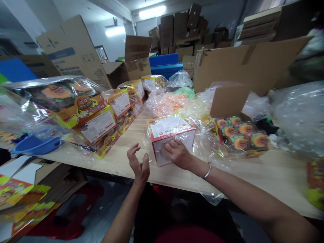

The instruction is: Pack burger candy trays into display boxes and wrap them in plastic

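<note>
Carton [168, 130] under right hand [178, 154], left hand [138, 163] clear of it

Location: the carton stands on the bench [182, 177], directly in front of the person and just beyond the near edge. The right hand is at its near side, fingers bent and bunched against the plain white panel. Whether they pinch clear film [202, 138] there or only press cannot be told. A bracelet [208, 171] sits on that wrist. The left hand is raised to the left of the carton and slightly nearer the person, fingers and thumb apart, holding nothing.

Orientation: the carton's printed label face is uppermost and the white panel faces the person. Its long axis, as seen, runs left to right across the view, slightly skewed, the right end set a little farther back. Loose film shows at both ends.

Surroundings: to the left, a large wrapped carton [97, 126] leans, its label toward the bench's middle, with smaller wrapped cartons [123, 103] in a row behind. A blue tray [37, 144] lies beyond it at far left. To the right, near the carton, rests a pack of toy burgers [239, 142] with a brown flap [227, 101] raised at its back.
</note>
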{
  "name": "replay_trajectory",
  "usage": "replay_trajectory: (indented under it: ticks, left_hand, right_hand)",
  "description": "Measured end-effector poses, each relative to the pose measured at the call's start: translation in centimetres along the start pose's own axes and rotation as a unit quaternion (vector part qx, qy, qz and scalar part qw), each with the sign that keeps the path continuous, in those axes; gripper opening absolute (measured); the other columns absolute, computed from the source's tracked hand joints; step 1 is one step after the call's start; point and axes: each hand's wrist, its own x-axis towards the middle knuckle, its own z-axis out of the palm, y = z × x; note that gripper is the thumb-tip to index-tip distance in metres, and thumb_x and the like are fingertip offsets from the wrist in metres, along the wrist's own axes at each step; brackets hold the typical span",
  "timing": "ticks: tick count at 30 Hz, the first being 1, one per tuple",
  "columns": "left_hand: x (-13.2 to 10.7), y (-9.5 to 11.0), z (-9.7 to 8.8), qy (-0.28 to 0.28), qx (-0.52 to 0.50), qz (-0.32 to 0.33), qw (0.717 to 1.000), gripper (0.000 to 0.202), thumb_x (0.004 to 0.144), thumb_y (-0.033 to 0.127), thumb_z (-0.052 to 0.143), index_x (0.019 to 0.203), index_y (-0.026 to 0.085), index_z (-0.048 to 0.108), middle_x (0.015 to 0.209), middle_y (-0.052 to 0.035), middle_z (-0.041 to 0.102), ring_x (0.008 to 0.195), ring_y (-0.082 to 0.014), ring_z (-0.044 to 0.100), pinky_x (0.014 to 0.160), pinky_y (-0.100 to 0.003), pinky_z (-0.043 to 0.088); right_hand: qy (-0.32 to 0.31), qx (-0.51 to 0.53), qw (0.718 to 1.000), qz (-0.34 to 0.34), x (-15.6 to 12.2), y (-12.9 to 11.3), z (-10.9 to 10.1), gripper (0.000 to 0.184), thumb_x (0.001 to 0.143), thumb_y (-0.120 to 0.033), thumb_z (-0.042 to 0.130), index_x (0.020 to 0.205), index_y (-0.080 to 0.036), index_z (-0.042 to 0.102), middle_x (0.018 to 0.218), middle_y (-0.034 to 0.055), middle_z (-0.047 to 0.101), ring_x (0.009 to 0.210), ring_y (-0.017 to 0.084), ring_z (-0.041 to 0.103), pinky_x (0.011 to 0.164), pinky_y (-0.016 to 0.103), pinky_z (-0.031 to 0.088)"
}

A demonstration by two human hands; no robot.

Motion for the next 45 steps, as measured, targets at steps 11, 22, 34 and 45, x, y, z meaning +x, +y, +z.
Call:
replay_trajectory:
  ticks: [11, 22, 34, 45]
  left_hand:
    - [6.3, 9.8, 7.7, -0.411, 0.269, 0.240, 0.838, 0.029, 0.093, 0.039, 0.051, 0.102, 0.018, 0.068, 0.111, -0.0110, 0.071, 0.106, -0.0289, 0.063, 0.093, -0.045, 0.048]
    - [4.2, 8.6, 8.3, -0.348, 0.337, 0.369, 0.793, 0.052, 0.075, 0.054, 0.074, 0.109, 0.018, 0.058, 0.109, -0.0112, 0.066, 0.103, -0.0307, 0.058, 0.087, -0.040, 0.049]
    - [4.8, 4.6, 7.7, -0.298, 0.322, 0.451, 0.777, 0.046, 0.086, 0.045, 0.061, 0.127, 0.024, 0.055, 0.128, -0.0131, 0.060, 0.117, -0.0306, 0.056, 0.095, -0.042, 0.040]
    - [-0.7, 7.6, 15.7, -0.189, 0.340, 0.272, 0.880, 0.058, 0.081, 0.054, 0.060, 0.119, 0.011, 0.051, 0.126, -0.0248, 0.056, 0.124, -0.0400, 0.047, 0.110, -0.061, 0.016]
  right_hand:
    - [0.065, 0.066, 0.995, 0.044, -2.0, -0.2, 3.2, 0.023, 0.095, -0.009, 0.047, 0.092, -0.018, 0.068, 0.098, 0.0073, 0.068, 0.098, 0.022, 0.057, 0.091, 0.041, 0.045]
    - [0.173, 0.581, 0.481, 0.633, -6.4, 4.6, -4.3, 0.065, 0.074, -0.081, 0.052, 0.078, -0.018, 0.063, 0.065, 0.0025, 0.063, 0.054, 0.013, 0.053, 0.054, 0.026, 0.044]
    - [0.159, 0.562, 0.453, 0.673, -10.1, 5.5, -3.9, 0.049, 0.054, -0.059, 0.082, 0.060, -0.017, 0.056, 0.055, -0.0035, 0.055, 0.049, 0.007, 0.044, 0.050, 0.023, 0.034]
    - [0.082, 0.616, 0.425, 0.658, -9.4, 4.7, 1.1, 0.054, 0.056, -0.066, 0.076, 0.058, -0.019, 0.050, 0.053, -0.0046, 0.049, 0.048, 0.008, 0.041, 0.049, 0.024, 0.034]
